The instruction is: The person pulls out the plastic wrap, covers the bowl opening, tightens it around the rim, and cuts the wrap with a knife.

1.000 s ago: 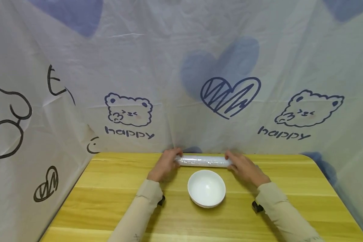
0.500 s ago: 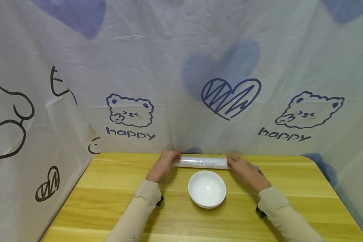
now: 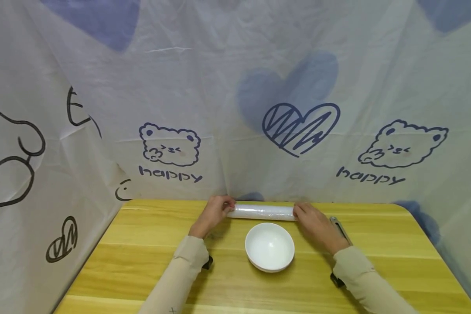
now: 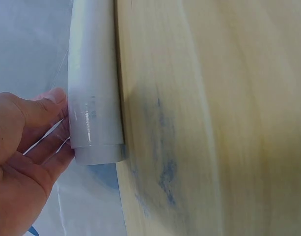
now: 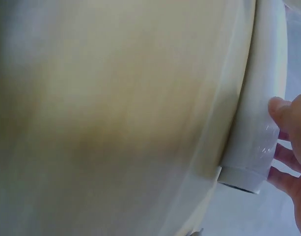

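Note:
A roll of cling film (image 3: pixel 264 212) lies crosswise at the table's back edge, a hand at each end. My left hand (image 3: pixel 213 213) is at its left end; in the left wrist view, thumb and fingers pinch a loose bit of clear film (image 4: pixel 54 132) beside the roll. My right hand (image 3: pixel 315 224) holds the right end; in the right wrist view its thumb (image 5: pixel 278 109) lies against the roll (image 5: pixel 258 118), with the other fingers bent along its far side. A white bowl (image 3: pixel 269 247) stands in front of the roll, touched by neither hand.
A slim grey tool, like a box cutter (image 3: pixel 338 226), lies right of my right hand, partly hidden by it. The wooden table (image 3: pixel 141 257) meets a white printed cloth (image 3: pixel 220 87) at the back. Cloth also hangs at the left side.
My right hand has shifted slightly, and more of the grey tool shows beside it. The roll sits slightly lower in view, as the whole view has shifted a little. The bowl stays put.

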`<state>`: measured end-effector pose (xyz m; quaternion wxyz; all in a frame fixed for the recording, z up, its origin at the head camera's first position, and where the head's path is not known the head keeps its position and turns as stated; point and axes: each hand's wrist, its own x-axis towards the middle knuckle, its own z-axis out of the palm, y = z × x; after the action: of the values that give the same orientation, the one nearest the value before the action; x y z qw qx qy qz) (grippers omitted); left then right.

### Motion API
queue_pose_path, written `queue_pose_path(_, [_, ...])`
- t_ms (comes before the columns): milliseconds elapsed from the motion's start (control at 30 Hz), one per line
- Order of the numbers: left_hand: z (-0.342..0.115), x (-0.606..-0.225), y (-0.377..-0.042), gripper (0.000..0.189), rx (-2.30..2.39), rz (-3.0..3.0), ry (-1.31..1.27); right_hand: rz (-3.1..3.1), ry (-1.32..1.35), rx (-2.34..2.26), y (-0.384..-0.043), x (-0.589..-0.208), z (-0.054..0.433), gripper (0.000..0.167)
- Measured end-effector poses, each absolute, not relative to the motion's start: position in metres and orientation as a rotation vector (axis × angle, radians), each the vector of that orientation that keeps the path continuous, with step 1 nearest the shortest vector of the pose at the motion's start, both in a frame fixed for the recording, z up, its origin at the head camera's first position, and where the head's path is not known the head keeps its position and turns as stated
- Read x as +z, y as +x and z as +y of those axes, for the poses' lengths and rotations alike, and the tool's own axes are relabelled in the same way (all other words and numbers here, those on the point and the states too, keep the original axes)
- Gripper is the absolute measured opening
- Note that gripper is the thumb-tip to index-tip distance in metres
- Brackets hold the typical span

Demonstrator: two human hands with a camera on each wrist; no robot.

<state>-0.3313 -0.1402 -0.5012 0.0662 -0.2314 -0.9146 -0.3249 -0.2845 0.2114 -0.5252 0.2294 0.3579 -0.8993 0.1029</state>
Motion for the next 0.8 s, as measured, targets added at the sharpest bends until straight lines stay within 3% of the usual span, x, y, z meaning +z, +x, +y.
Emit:
queue_pose_path(567, [-0.146, -0.5, -0.332, 0.004, -1.122, -2.74, -0.659, -2.462, 0.955, 0.182, -0.288, -0.527, 0.199, 0.02])
queue_pose_path(800, [-0.145, -0.5, -0.334, 0.004, -1.141, -2.721, -0.66, -2.386, 0.96, -0.085, -0.289, -0.527, 0.196, 0.035])
